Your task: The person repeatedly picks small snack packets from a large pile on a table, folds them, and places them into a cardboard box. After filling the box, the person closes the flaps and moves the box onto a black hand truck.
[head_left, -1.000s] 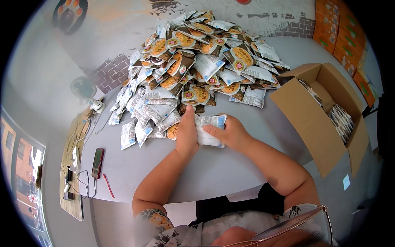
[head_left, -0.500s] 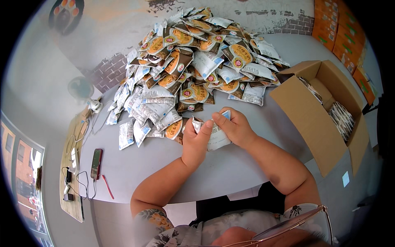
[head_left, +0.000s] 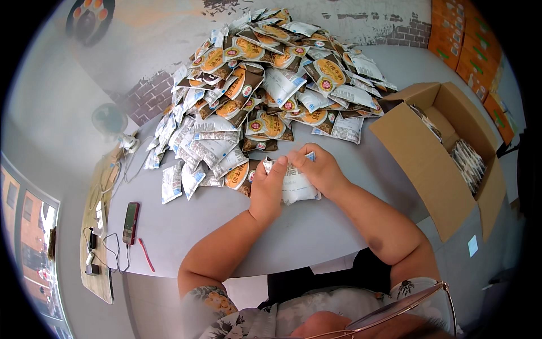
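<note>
Between my hands is a small sealed food packet (head_left: 298, 185), its white printed back facing up. My left hand (head_left: 267, 187) grips its left edge, thumb on top. My right hand (head_left: 320, 174) pinches the upper right part, with fingers curled around behind it. The fingers beneath the packet are hidden. Just beyond my hands rises a large heap of similar packets (head_left: 271, 125), brown and orange on the front, white on the back. Several loose white packets (head_left: 171, 183) lie at the heap's near left edge.
An open cardboard box (head_left: 420, 164) stands at the right, holding rows of packets (head_left: 467, 165). Orange cartons (head_left: 466, 48) are stacked at the far right. A phone (head_left: 131, 222) with a cable and a red strip (head_left: 146, 254) lie on the grey table (head_left: 226, 257). A small fan (head_left: 110, 120) stands far left.
The packet's lower part now shows flatter and more fully below my fingers. Both hands have shifted slightly, still gripping it. The heap and box look the same.
</note>
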Tool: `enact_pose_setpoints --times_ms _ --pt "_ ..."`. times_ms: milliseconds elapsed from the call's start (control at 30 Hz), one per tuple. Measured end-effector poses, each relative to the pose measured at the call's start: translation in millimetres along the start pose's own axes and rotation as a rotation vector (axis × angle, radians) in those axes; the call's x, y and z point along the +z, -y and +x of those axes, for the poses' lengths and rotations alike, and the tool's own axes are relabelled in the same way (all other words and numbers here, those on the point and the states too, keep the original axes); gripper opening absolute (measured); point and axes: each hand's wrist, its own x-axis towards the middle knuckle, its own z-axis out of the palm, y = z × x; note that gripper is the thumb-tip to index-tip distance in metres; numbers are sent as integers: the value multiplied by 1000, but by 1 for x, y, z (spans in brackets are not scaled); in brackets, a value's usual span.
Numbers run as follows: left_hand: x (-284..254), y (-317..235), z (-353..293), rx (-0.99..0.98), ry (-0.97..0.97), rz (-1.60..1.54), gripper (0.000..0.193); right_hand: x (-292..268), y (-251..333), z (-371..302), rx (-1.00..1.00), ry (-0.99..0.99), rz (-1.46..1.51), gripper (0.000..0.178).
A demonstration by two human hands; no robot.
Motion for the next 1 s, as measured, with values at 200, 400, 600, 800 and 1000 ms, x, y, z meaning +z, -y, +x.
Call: enact_pose_setpoints --times_ms 200,400,600,800,1000 --pt "-7 1 -9 234 100 354 32 -11 -9 6 90 90 176 39" --pt "-16 0 -10 738 271 827 36 -12 -3 5 221 122 416 39" --pt "-6 2 6 28 -16 -74 24 -5 -4 4 54 117 103 40" --pt "-13 1 15 -64 48 -229 30 -1 -11 3 19 147 196 42" --pt "-14 1 10 -45 78 -214 30 -3 2 -3 3 152 127 36"
